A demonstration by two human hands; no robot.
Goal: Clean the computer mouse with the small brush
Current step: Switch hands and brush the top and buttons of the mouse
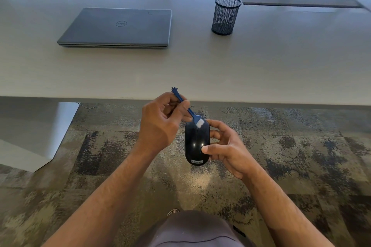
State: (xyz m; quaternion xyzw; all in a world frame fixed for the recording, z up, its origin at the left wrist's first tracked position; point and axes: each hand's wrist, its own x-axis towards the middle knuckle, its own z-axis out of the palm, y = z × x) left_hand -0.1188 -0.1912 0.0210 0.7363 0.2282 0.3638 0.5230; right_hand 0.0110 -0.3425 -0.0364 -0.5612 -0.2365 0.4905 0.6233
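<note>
A glossy black computer mouse (195, 142) with a Lenovo label is held in the air in front of the table edge, above the carpet. My right hand (226, 148) grips it from the right side, thumb on its top. My left hand (160, 122) pinches a small blue brush (187, 109) by its thin handle. The brush's white bristles touch the far end of the mouse, near the button seam. The handle's far tip is shaped like a tiny hand and points up and left.
A long white table (261, 66) spans the view. On it lie a closed grey Dell laptop (118, 27) at the left and a black mesh pen cup (225, 16) at the right. A dark cable slot (301, 2) runs at the far right. Patterned carpet lies below.
</note>
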